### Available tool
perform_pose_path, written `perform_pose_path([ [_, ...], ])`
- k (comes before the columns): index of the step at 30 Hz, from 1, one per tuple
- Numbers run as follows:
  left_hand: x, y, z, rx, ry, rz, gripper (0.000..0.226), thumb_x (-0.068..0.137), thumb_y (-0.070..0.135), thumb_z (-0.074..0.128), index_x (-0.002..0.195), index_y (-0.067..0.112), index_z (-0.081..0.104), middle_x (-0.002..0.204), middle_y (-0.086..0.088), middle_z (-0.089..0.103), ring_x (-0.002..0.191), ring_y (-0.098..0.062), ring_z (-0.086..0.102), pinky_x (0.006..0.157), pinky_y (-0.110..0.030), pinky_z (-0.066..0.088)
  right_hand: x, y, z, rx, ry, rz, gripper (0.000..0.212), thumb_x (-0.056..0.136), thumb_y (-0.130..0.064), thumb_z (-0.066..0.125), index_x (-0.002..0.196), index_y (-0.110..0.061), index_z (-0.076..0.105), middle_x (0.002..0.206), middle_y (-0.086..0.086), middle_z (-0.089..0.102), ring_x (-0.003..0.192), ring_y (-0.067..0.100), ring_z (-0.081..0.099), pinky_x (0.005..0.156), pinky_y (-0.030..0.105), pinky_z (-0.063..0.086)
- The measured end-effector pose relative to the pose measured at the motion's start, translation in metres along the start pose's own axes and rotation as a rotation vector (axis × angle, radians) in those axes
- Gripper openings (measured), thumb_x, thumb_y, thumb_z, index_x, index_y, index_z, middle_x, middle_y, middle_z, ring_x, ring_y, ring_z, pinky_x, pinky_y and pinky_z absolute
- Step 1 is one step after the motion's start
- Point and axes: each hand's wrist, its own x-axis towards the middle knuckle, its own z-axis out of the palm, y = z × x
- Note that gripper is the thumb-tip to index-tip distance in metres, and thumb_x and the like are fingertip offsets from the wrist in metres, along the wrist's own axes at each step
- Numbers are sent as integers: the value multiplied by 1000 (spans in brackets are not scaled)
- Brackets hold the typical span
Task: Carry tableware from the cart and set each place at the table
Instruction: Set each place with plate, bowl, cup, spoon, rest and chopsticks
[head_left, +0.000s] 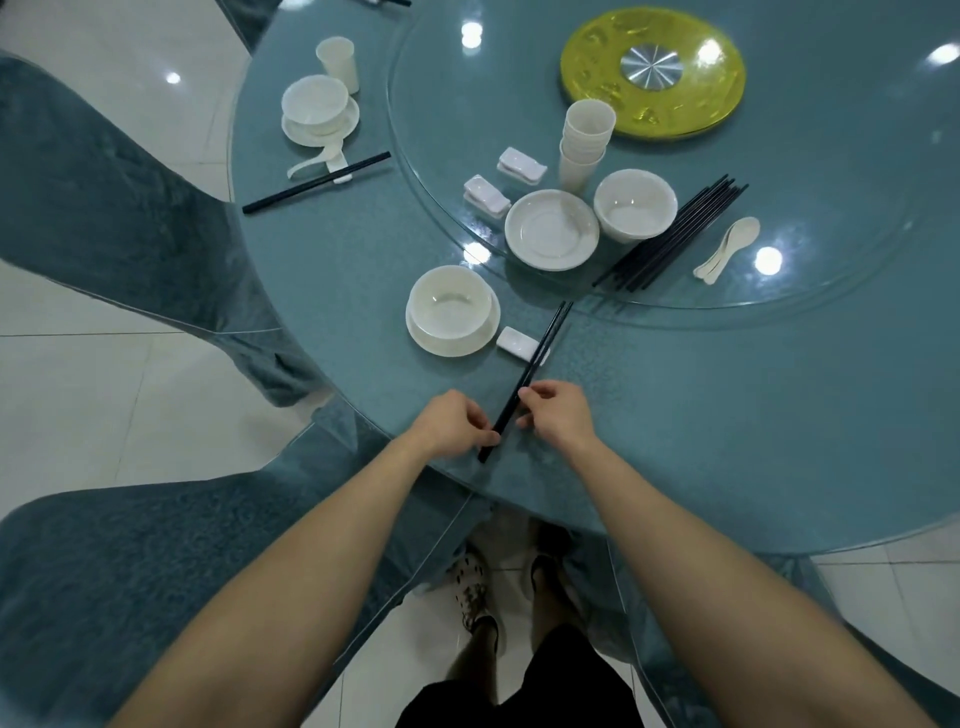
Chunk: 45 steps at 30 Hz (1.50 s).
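Upper left of frame: a glossy white ceramic far bowl on its saucer. Centre: a smooth, round white near bowl nested on a saucer, just beside a small white ceramic chopstick rest. Your left hand pinches the near end of the slim black chopstick pair. Your right hand pinches it slightly farther up, and the sticks cross the rest's right end. The edge of the glossy teal round table curves just below your wrists. Upper right: a clear glass turntable bearing a spare white plate.

Teal table: turntable, saucers, chopstick rests
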Motion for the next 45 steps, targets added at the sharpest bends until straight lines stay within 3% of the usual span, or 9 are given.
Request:
perform_pose_path([
  [5, -6, 7, 1, 52, 84, -14, 23, 78, 40, 93, 81, 26, 74, 75, 11, 72, 70, -4, 66, 58, -18, 43, -3, 0, -1, -68, 30, -42, 22, 104, -21, 66, 118, -5, 71, 100, 9, 77, 50, 6, 69, 47, 14, 45],
  [14, -8, 6, -2, 154, 122, -1, 23, 77, 42, 90, 78, 29, 71, 80, 9, 73, 78, -11, 70, 78, -36, 62, -8, -4, -1, -65, 27, -80, 20, 103, -16, 66, 121, -8, 69, 95, 4, 75, 49, 4, 68, 45, 14, 45],
  [25, -11, 9, -1, 199, 120, 26, 22, 78, 41, 91, 82, 30, 72, 85, 10, 74, 83, -12, 70, 81, -36, 63, -6, 5, -3, -79, 52, -55, 23, 103, -20, 65, 123, -10, 68, 104, 3, 73, 54, 7, 72, 48, 14, 46],
  [34, -12, 13, -8, 210, 113, 51, 23, 78, 46, 89, 82, 30, 73, 83, 12, 73, 83, -10, 69, 75, -32, 59, -9, 0, -16, -60, 96, -57, 14, 103, -20, 66, 114, -11, 69, 106, 5, 73, 51, 8, 71, 50, 14, 46],
  [45, 11, 86, -49, 269, 172, 161, 19, 83, 43, 85, 84, 28, 74, 85, 12, 72, 85, -12, 68, 78, -34, 59, 8, -35, -85, 19, 200, -87, 15, 102, -14, 66, 114, -6, 66, 108, 12, 69, 47, 8, 66, 49, 18, 50],
])
